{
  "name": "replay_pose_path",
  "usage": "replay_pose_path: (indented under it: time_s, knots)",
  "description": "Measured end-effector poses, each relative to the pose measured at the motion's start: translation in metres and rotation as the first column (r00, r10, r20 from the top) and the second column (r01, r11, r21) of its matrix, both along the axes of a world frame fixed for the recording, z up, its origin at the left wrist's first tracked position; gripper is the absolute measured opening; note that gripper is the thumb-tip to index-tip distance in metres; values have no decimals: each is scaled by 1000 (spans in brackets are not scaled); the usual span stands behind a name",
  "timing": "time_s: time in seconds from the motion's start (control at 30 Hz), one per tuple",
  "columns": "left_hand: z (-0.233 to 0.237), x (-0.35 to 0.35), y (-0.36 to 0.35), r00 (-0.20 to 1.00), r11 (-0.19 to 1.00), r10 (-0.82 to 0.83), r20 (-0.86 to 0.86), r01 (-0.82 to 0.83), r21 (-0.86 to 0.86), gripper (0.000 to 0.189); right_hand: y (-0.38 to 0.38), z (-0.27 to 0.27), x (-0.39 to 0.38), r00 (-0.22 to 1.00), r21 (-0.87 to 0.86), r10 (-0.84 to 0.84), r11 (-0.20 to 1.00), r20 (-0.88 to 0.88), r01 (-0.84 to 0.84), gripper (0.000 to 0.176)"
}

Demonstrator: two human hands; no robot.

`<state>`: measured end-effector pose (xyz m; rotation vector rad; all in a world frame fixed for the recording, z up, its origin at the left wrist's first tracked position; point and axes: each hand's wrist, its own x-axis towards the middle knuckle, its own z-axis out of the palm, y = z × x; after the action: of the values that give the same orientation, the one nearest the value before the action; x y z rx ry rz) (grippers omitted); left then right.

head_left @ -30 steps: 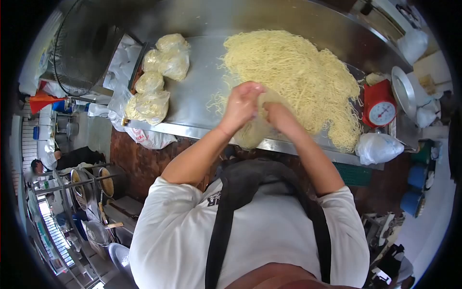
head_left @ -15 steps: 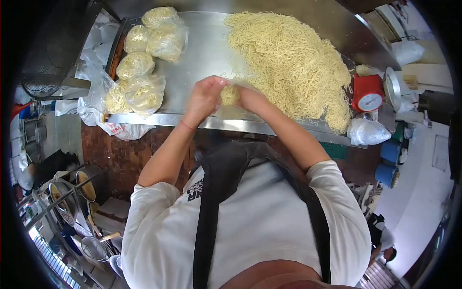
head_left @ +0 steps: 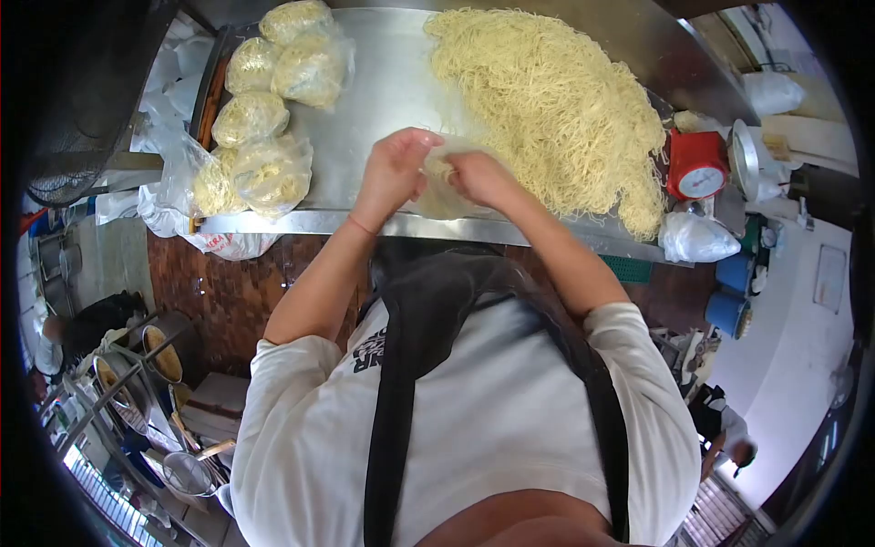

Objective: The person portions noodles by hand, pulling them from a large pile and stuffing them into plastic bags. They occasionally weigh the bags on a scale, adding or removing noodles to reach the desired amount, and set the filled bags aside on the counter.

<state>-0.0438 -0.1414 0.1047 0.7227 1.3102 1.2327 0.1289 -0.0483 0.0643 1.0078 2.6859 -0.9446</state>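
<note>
Between my two hands is a clear plastic bag (head_left: 441, 197), held over the front part of the metal tray table (head_left: 383, 64). My left hand (head_left: 396, 175) pinches the bag's left side near its top. Opposite it, my right hand (head_left: 481, 179) has its fingers closed on the bag's right side. A little pale yellow shows through the plastic, but the contents are hard to make out. Close by on the right lies a big heap of loose yellow noodles (head_left: 556, 118). Several filled bags of noodles (head_left: 272, 173) sit along the left side.
A red dial scale (head_left: 698, 166) with a metal pan (head_left: 744, 162) stands right of the noodles, by a stuffed plastic bag (head_left: 697, 237). Pots and a strainer (head_left: 187, 474) are behind me at left. One person (head_left: 729, 438) is at lower right, another (head_left: 82, 333) at left.
My fingers have shifted on the plastic bag, and the right hand has moved slightly up. Less yellow shows between my hands. The view has tilted a little, moving the table upward.
</note>
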Motion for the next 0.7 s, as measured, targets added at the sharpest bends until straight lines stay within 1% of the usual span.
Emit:
replay_pose_path:
  time_s: [0.03, 0.07, 0.13, 0.2, 0.23, 0.3, 0.33, 0.37, 0.4, 0.43, 0.47, 0.5, 0.53, 0.6, 0.63, 0.67, 0.7]
  knots:
    - [-1, -3, -1, 1000, 1000, 25, 5, -25, -9, 27, 1, 25, 8, 992, -2, -21, 1000, -121, 21, 33]
    - [-1, -6, -2, 999, 999, 47, 10, -47, -14, 27, 5, 46, 15, 969, -8, -54, 999, -241, 54, 29]
    - [1, -6, -2, 998, 998, 62, 6, -62, -5, 26, 8, 75, 25, 877, -31, -112, 993, -467, 110, 23]
    - [10, -6, -1, 999, 999, 43, -12, -43, 24, 25, 5, 79, 25, 824, -169, -295, 955, -483, 242, 20]
    - [11, -5, 1, 1000, 999, -24, -3, 24, 34, 26, 6, 82, 21, 785, -233, -381, 924, -488, 304, 20]
    - [12, -3, 2, 989, 987, -150, 14, 149, 56, 32, 5, 100, 14, 573, -406, -506, 862, -645, 304, 19]
    - [12, 1, 3, 980, 979, -200, -20, 201, 37, 38, 3, 112, 12, 449, -493, -571, 821, -687, 288, 19]
    - [12, 6, 7, 966, 967, -253, -57, 255, 21, 44, 5, 130, 7, 290, -628, -661, 749, -692, 210, 19]
    - [12, 11, 13, 947, 951, -306, -96, 308, 5, 51, 9, 153, 0, 129, -734, -741, 672, -660, 103, 20]
    - [9, 17, 19, 924, 932, -359, -134, 361, -9, 54, 12, 174, -6, -24, -807, -807, 590, -590, -28, 20]
    - [1, 25, 26, 896, 911, -410, -167, 412, -28, 57, 25, 189, 0, 5, -745, -747, 662, -665, -89, 20]
    - [-9, 31, 31, 866, 887, -459, -200, 460, -48, 59, 42, 213, 7, 18, -708, -709, 701, -705, -90, 22]
    - [-19, 35, 35, 802, 857, -506, -318, 509, -80, 55, 60, 236, 14, 29, -669, -669, 738, -742, -92, 25]
    - [-47, 38, 34, 749, 891, -411, -519, 451, -56, 50, 109, 259, 35, 4, -420, -423, 899, -906, -128, 29]
    - [-60, 37, 32, 725, 908, -335, -602, 418, -2, 47, 117, 261, 37, 4, -246, -246, 969, -969, 26, 27]
    - [-74, 35, 31, 690, 922, -251, -678, 384, 50, 43, 124, 263, 39, 18, -73, -78, 978, -997, 197, 25]
    - [-87, 29, 26, 666, 928, -139, -733, 346, 138, 39, 105, 268, 25, 105, 31, -34, 827, -994, 561, 25]
